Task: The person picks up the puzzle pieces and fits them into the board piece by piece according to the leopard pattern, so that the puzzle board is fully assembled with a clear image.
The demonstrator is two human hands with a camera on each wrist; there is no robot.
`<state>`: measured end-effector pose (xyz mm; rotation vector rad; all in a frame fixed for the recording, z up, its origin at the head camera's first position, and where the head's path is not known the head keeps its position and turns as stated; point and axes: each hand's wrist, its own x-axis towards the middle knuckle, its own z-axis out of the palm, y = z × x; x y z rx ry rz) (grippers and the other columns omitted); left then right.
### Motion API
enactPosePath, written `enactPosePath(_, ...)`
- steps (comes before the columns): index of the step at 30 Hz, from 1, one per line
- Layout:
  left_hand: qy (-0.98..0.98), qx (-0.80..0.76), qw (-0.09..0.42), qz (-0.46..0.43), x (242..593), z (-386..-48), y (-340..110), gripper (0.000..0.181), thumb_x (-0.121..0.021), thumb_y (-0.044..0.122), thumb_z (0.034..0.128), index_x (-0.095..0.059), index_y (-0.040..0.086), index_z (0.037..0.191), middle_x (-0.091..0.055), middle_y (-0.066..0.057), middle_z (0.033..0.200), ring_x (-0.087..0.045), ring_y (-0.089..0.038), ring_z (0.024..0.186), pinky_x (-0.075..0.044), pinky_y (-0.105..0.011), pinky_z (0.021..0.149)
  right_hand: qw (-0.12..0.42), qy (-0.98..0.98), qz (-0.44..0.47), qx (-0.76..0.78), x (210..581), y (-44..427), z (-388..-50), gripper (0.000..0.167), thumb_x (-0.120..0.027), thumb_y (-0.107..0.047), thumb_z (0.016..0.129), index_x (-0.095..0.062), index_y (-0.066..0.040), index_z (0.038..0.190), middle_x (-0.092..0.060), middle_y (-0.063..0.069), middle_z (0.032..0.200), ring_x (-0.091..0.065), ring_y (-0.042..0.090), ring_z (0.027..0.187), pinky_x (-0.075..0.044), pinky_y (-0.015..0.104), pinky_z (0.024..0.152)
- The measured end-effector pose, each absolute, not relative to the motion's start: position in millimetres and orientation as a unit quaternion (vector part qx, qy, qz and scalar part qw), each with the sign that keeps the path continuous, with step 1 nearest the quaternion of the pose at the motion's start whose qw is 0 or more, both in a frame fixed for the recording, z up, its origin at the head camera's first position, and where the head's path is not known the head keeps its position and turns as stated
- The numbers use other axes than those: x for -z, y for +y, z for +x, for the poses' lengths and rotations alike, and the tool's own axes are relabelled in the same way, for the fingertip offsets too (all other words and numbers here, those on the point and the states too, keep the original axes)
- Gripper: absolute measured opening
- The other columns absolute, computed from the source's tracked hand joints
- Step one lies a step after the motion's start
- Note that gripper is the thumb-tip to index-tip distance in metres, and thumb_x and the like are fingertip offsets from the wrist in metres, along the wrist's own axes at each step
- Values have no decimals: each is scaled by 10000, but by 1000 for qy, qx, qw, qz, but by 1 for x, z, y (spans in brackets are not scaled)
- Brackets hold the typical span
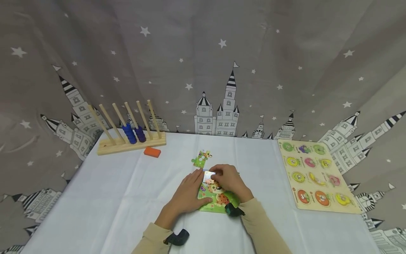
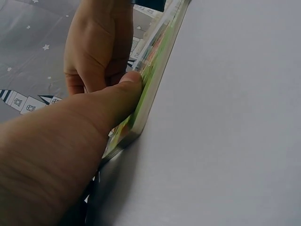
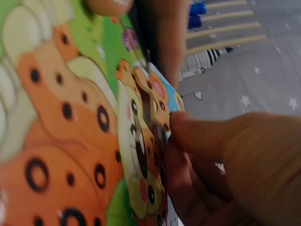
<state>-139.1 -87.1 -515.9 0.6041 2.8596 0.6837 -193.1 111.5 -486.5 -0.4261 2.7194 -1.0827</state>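
A jigsaw puzzle (image 1: pixel 211 208) with a spotted leopard cub on green lies on the white table, between the two hands. My left hand (image 1: pixel 189 192) rests along its left edge with fingers extended; in the left wrist view the thumb (image 2: pixel 131 80) presses on the green border. My right hand (image 1: pixel 229 180) pinches a jigsaw piece (image 3: pixel 157 96) between thumb and fingertips at the upper part of the picture. That piece, showing an orange ear, stands tilted over the cub's face. Just beyond the puzzle lie loose jigsaw pieces (image 1: pixel 200 161), some seemingly joined.
At the back left stands a wooden peg stand (image 1: pixel 131 144) with blue and purple rings on two pegs. An orange block (image 1: pixel 152 152) lies in front of it. On the right is a fruit peg board (image 1: pixel 320 176). A grey castle-print curtain (image 1: pixel 203 63) hangs behind the table.
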Motion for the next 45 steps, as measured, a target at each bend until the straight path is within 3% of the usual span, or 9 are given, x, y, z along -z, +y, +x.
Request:
enactPosePath(6, 950, -230, 68, 200, 514, -140, -87, 1054, -682, 633, 877, -240, 27, 1618, -244, -115, 1700, -221, -275, 1585, -230, -488, 1284, 43, 926, -152, 341, 491, 105, -188, 165, -741, -155, 940, -780, -116, 1096, -717, 18, 956, -614, 86, 791, -532, 260, 714)
enactPosePath(16, 947, -235, 52, 211, 514, -138, -87, 998, -692, 613, 876, -305, 54, 1606, -275, -117, 1690, -241, -288, 1577, -237, -502, 1277, 19, 938, -164, 305, 493, 102, -186, 188, -696, -123, 970, -774, -101, 1140, -710, 43, 1020, -627, 131, 840, -539, 286, 731)
enactPosePath(24, 948, -231, 50, 214, 514, -138, -88, 977, -683, 619, 882, -321, 68, 1603, -265, -112, 1694, -246, -293, 1575, -243, -510, 1273, 20, 943, -154, 295, 493, 100, -186, 155, -692, -120, 973, -790, -104, 1093, -706, 43, 1049, -665, 179, 939, -574, 359, 818)
enactPosePath(36, 946, -232, 46, 223, 514, -137, -88, 874, -670, 613, 894, -407, 134, 1576, -265, -111, 1695, -240, -304, 1576, -248, -521, 1269, 16, 940, -149, 307, 494, 101, -185, 145, -702, -131, 964, -781, -111, 1084, -664, 17, 952, -538, 95, 758, -468, 248, 662)
enactPosePath(45, 947, -222, 35, 230, 514, -137, -88, 854, -675, 599, 897, -433, 118, 1561, -296, -135, 1679, -268, -325, 1563, -276, -535, 1253, 63, 933, -185, 301, 489, 108, -184, 343, -789, -252, 907, -740, -85, 1202, -676, 53, 1067, -589, 141, 882, -511, 338, 782)
